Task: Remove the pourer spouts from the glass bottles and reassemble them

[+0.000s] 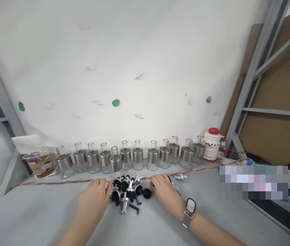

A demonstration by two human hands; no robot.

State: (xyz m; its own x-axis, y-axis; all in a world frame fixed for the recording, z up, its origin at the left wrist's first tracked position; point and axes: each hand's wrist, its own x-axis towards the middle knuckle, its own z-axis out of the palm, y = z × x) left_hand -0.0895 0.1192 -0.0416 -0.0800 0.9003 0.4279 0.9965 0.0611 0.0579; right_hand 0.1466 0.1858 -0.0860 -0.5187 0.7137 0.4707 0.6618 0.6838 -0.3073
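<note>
My left hand [93, 200] lies flat on the desk [44, 212], fingers loose and slightly spread, holding nothing, the tips just touching the left edge of the spouts [126, 193]. My right hand [165, 193] is palm down on the other side, fingers curled a bit toward the same pile; I can't tell if there's anything pinched under them, looks empty to me. Watch [190, 207] on that wrist.

The spouts are a jumbled heap of black caps and shiny metal pourers right between both hands, so either hand can get at one without stretching, I reckon. A couple of loose ones lie just past my right hand.

Behind the pile runs a twisted red-yellow wire [57, 182] across the desk, and behind that the bottles [137, 157] stand upright in a row along the wall [134, 51], necks open, metal collars on. One bottle [115, 163] stands a bit forward of the row, near my left fingertips.

Left end of the row: a plastic cup [41, 164] with a drink and straw. Right end: a white jug [212, 145] with a red lid.

Hard to make out: how many spouts there are, they're all tangled. Stuff on the far right is blurred out, and the shelf frame [252, 68] is cut off by the edge
</note>
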